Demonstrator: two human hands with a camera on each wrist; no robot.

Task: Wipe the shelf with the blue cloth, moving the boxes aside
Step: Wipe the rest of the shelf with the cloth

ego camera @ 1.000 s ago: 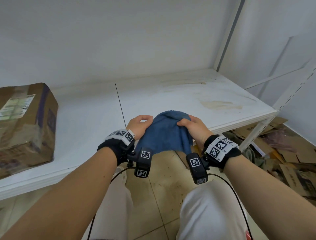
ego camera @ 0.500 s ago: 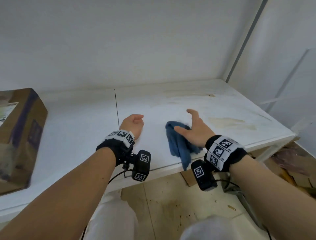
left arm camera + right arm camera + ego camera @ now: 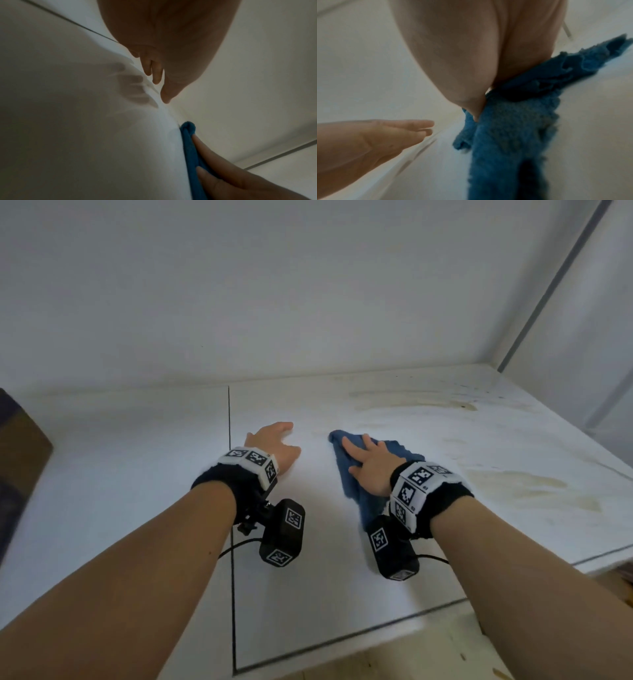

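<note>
Right hand [image 3: 371,470] flat on the blue cloth [image 3: 346,474], fingers straight, pressing it down onto the white shelf [image 3: 394,587]. The cloth lies bunched (one tail trailing back under the wrist) just right of the shelf's dark seam [image 3: 230,474]. Left hand [image 3: 275,446] rests beside it, fingers loosely extended, holding nothing and apart from the cloth. Brownish stains [image 3: 534,491] mark the shelf to the right. At the far left edge, what looks like a cardboard box [image 3: 20,453], mostly cut off.
</note>
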